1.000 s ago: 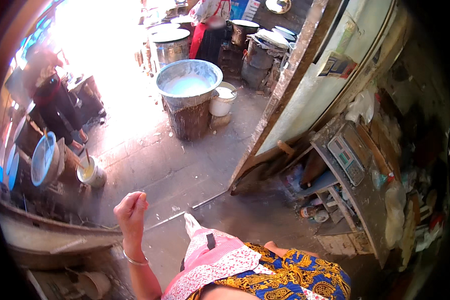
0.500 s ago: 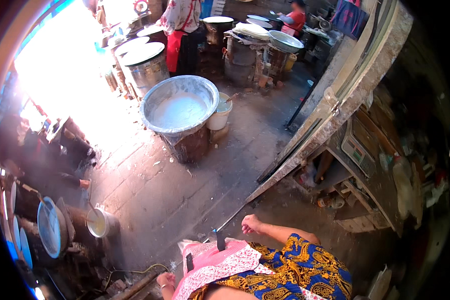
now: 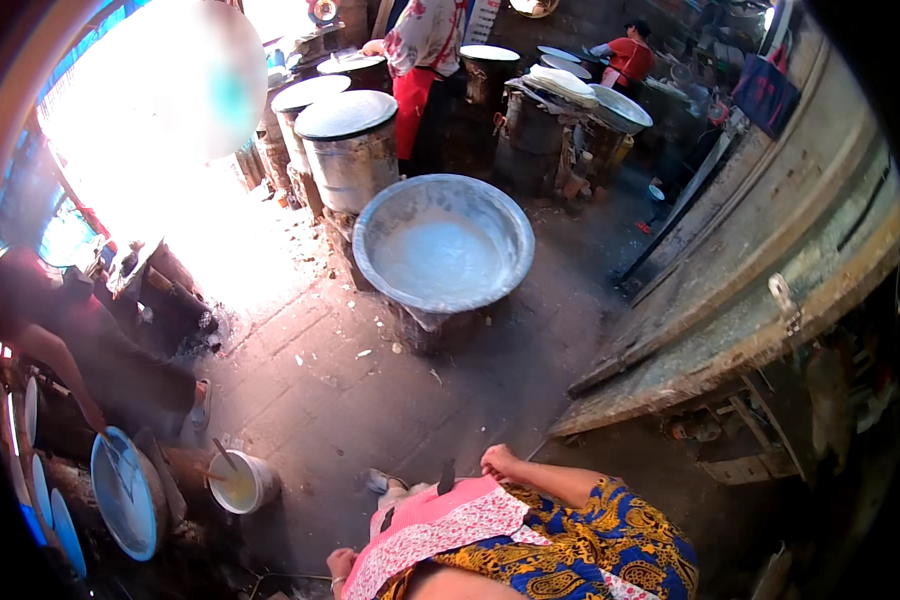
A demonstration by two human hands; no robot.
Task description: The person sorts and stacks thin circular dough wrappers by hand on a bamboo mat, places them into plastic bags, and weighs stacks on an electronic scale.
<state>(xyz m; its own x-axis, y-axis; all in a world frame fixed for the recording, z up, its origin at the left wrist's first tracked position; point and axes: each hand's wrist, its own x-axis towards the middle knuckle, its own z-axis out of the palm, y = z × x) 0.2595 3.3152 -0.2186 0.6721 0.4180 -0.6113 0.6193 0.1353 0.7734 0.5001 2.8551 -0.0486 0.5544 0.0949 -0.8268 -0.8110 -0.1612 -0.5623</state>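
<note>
My right hand [image 3: 498,461] hangs in front of my pink apron [image 3: 440,515], fingers curled in and nothing visible in them. Low at my other side, my left hand [image 3: 342,562] is loosely closed beside the apron's edge, with no object showing in it. Neither hand touches anything other than possibly my clothing. Ahead on the floor, a wide metal basin [image 3: 511,232] holds a whitish liquid and rests on a dark round base. To my left, a white bucket [image 3: 264,482] contains yellowish liquid and a stick.
A person [image 3: 45,325] on the left reaches to a blue-rimmed pan [image 3: 150,530]. Metal drums [image 3: 355,170] with pale round tops stand ahead, near a person in red and floral clothing [image 3: 420,60]. Another person [image 3: 630,62] works farther back. A wooden door panel [image 3: 740,300] slants along the right.
The basin and drums appear nearer and farther right. My right hand has swung closer to my body. The person at left now has an arm over the pan. The bucket beside the basin is hidden.
</note>
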